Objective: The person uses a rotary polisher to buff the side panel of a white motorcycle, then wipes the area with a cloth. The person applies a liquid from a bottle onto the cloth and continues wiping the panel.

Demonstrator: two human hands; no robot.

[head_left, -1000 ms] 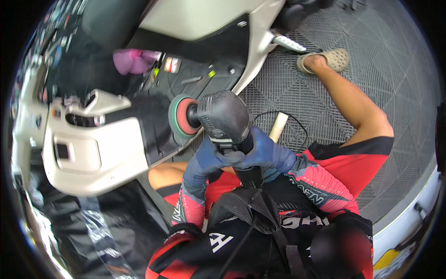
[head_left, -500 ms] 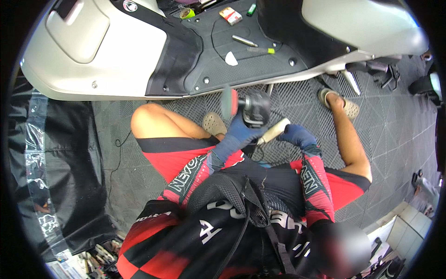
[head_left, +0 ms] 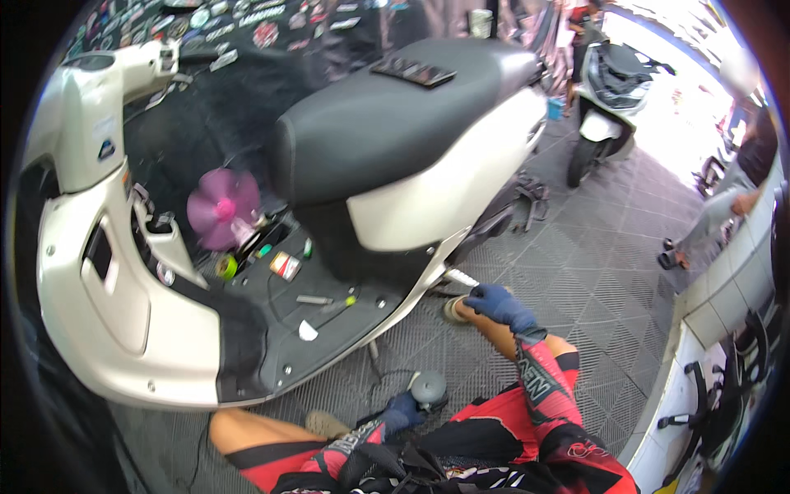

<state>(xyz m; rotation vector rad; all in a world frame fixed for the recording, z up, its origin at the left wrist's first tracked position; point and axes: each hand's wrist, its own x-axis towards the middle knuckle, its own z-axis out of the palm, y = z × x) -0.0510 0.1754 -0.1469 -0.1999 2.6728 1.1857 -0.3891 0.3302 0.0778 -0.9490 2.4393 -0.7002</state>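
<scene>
Since the earlier frame the polisher (head_left: 428, 387) has come down from in front of the chest to the floor (head_left: 576, 272), low in the middle of the frame, and the view has swung up to take in the whole scooter (head_left: 395, 140). The left hand (head_left: 401, 409), in a dark blue glove, rests closed around the polisher's body, probably parking it while the other hand works. The right hand (head_left: 494, 303), gloved too, is curled around the white footrest bar (head_left: 461, 277) just under the scooter's side panel, seemingly for support. On the scooter's black footboard (head_left: 304, 329) lie a small tin (head_left: 285, 265), a roll of tape (head_left: 225, 267), a pink round pad (head_left: 224, 209) and a few small tools, kept within easy reach. The floor is grey ribbed tile. At upper right a second scooter (head_left: 605, 107) stands, and another person (head_left: 724, 206) is at the right edge.
</scene>
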